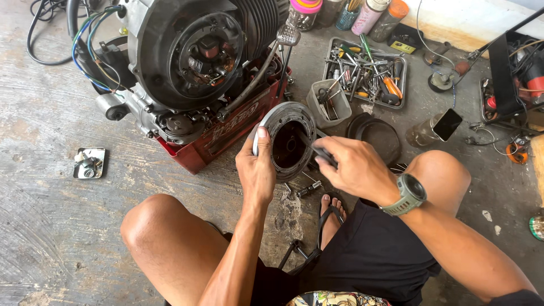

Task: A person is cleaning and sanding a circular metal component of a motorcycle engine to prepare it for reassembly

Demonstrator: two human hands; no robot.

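Head view: person sits on a concrete floor (51,226), knees apart. Left hand (256,173) grips the left rim of a round metal drum (286,139), thumb up on the edge, holding it tilted w/ its hollow side facing up — it sits in the middle of the floor, just in front of a red crate (218,136). Right hand (354,167) is closed around a dark tool (317,150) whose tip reaches into the drum's hollow. An engine (190,59) rests on the crate. Tray of tools (368,73) lies near the far edge — a small grey tub (328,102) beside it. Watch (409,194) on right wrist.
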